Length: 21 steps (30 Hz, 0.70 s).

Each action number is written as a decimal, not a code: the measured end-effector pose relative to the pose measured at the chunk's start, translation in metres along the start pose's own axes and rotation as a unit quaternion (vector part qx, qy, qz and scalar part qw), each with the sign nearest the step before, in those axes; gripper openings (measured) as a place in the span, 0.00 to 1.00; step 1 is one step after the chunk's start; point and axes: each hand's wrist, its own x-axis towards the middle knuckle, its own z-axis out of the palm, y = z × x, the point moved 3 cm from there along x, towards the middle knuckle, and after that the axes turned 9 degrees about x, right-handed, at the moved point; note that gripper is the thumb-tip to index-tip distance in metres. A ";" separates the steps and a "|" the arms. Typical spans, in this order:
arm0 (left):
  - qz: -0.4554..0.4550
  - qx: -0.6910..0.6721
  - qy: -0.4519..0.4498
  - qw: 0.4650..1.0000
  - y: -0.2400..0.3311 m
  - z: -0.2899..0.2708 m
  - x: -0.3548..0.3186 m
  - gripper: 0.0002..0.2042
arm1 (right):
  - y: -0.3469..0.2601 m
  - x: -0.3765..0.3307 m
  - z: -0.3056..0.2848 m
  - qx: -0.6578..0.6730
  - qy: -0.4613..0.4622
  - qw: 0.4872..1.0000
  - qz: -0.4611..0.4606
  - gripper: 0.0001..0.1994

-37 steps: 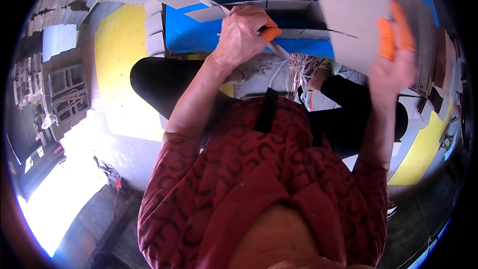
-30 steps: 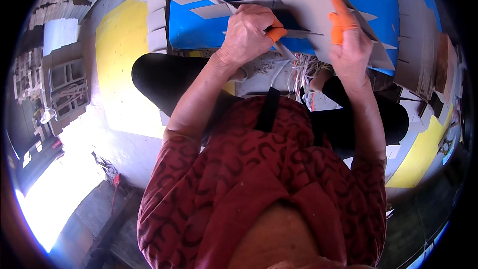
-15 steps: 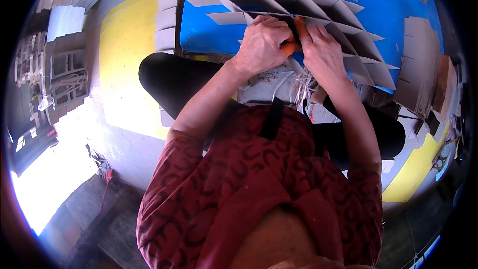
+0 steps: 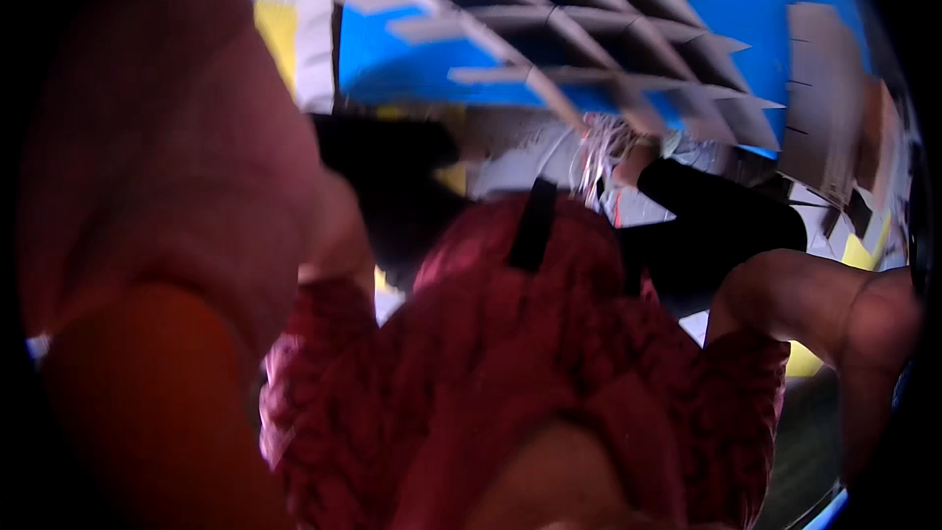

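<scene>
Very close and blurred, my left hand [image 4: 177,157] fills the left side of the view, with an orange finger cover [image 4: 157,383] at its lower part. Its fingertips are cut off or smeared, so whatever it may hold does not show. Over at the right edge, my right hand [image 4: 883,324] is raised beside the shoulder, blurred and partly in shadow, its fingers not readable. Neither hand touches the grey cardboard divider grid [image 4: 756,126], whose crossed, slotted strips stand on edge on a blue surface [image 4: 392,74] in front of me.
A stack of slotted cardboard strips [image 4: 819,98] lies right of the blue surface. More cardboard pieces [image 4: 314,49] and a yellow sheet [image 4: 275,29] are at its left. White plastic strands [image 4: 603,147] hang below the grid, between my black-clad legs [image 4: 726,216].
Both hands have let go of the grid's near edge and come up toward my head, the left across the camera, the right out to the side. The grid stays on the blue surface.
</scene>
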 end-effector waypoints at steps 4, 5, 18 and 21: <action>0.006 0.000 -0.009 1.000 -0.011 0.006 0.012 0.29 | -0.007 -0.006 -0.006 -0.042 0.022 0.999 -0.003 0.12; -0.002 0.004 -0.005 1.000 -0.010 0.006 0.011 0.29 | -0.007 -0.005 -0.007 -0.046 0.023 0.999 -0.005 0.12; 0.025 0.012 0.017 0.999 0.009 -0.021 0.021 0.27 | -0.087 -0.015 -0.037 -0.243 0.104 0.957 -0.118 0.13; 0.029 0.031 0.031 0.999 0.020 -0.038 0.021 0.27 | -0.160 -0.009 -0.062 -0.345 0.143 0.908 -0.188 0.13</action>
